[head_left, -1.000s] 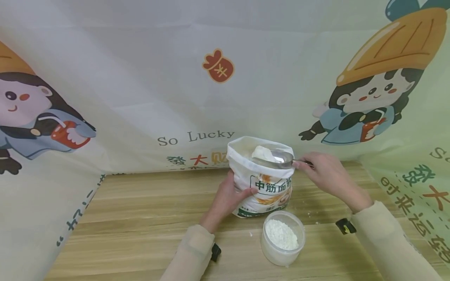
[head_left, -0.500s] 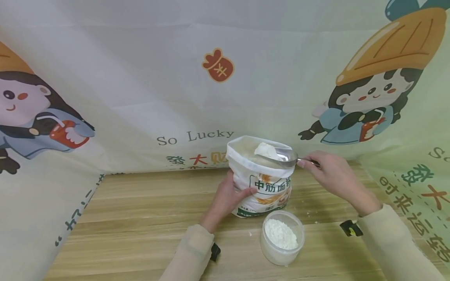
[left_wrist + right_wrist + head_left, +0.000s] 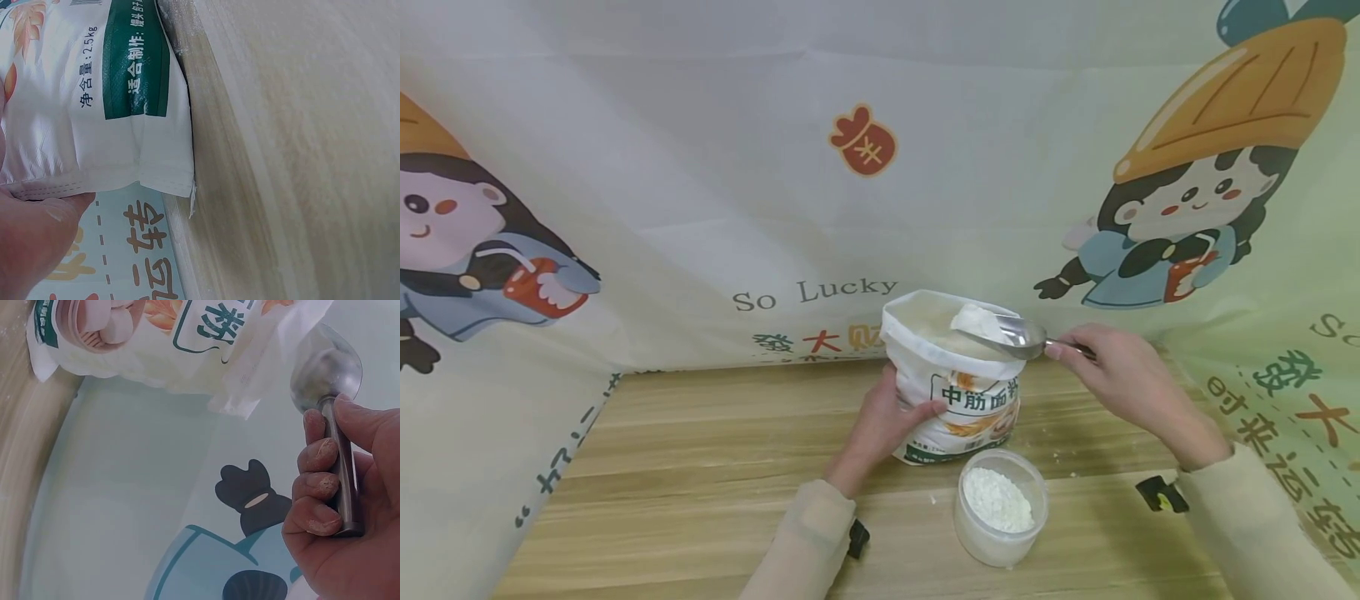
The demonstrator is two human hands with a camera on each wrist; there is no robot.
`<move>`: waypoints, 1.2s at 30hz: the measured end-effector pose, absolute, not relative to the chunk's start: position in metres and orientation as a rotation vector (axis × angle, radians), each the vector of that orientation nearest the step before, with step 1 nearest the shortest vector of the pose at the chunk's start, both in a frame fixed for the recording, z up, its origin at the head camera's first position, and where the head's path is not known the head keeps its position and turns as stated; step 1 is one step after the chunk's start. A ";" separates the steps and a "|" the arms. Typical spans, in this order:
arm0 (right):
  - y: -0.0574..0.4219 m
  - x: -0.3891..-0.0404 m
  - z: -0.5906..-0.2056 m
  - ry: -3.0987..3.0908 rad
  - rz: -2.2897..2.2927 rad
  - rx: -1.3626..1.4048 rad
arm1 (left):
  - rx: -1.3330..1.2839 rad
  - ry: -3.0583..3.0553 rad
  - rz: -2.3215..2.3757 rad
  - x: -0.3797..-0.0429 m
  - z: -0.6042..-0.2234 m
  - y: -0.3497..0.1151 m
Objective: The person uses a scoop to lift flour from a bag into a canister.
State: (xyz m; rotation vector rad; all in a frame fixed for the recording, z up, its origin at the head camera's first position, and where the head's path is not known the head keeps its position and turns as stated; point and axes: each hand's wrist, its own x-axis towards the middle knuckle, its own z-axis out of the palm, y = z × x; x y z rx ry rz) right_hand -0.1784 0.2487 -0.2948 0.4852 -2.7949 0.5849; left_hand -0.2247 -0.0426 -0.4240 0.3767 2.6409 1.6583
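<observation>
A white flour bag (image 3: 917, 367) with green and orange print stands upright, its mouth folded open. My left hand (image 3: 883, 425) grips its left side, thumb across the front; in the left wrist view part of that hand (image 3: 44, 234) shows at the bag's stitched edge. Fingers of my right hand (image 3: 1123, 379) curl round the handle of a metal scoop (image 3: 1026, 337), as the right wrist view also shows, with flour dust on the fingertips (image 3: 322, 515). The scoop lies over the bag's right rim, bearing a heap of white flour (image 3: 976, 321) above the opening.
In front of the bag, a clear round tub (image 3: 996, 550) holds white flour. Small white specks lie on the wooden table (image 3: 700, 475) around it. A printed cloth (image 3: 737, 167) hangs close behind the bag and along both sides.
My right hand has drawn the loaded scoop a little to the right across the bag's mouth. The left hand, bag and tub stay about where they were.
</observation>
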 end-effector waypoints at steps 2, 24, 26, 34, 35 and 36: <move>0.250 -0.177 -0.294 -2.797 0.583 0.478 | 0.380 2.641 1.659 -0.225 -0.424 -0.043; 0.261 -0.158 -0.294 -2.742 0.550 0.474 | 0.383 2.653 1.655 -0.225 -0.425 -0.042; 0.262 -0.156 -0.294 -2.736 0.555 0.477 | 0.379 2.652 1.659 -0.225 -0.425 -0.042; 0.268 -0.148 -0.295 -2.651 0.541 0.523 | 0.379 2.645 1.661 -0.225 -0.425 -0.042; 0.269 -0.147 -0.296 -2.648 0.540 0.521 | 0.382 2.645 1.662 -0.225 -0.425 -0.042; 0.270 -0.145 -0.296 -2.647 0.543 0.518 | 0.384 2.647 1.660 -0.225 -0.425 -0.042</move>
